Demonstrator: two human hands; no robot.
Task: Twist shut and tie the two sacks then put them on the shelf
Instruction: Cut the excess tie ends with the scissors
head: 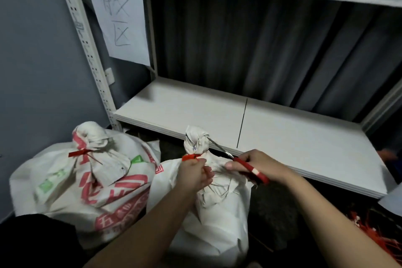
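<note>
Two white woven sacks stand on the floor in front of a white shelf [282, 137]. The left sack [71, 183], printed in red and green, has its twisted neck bound with a red tie [79, 153]. The plain right sack [215, 213] has a twisted neck too, with a red tie [189, 157] around it. My left hand [195, 173] pinches that tie's loose end at the neck. My right hand [258, 164] grips red-handled scissors [239, 162], blades pointing up-left beside the sack's topknot.
The shelf's lower board is bare, with grey curtain behind it. A paper sign [118, 13] hangs on the perforated upright at left. Several red ties [374, 235] lie on the dark floor at lower right. A grey wall closes the left side.
</note>
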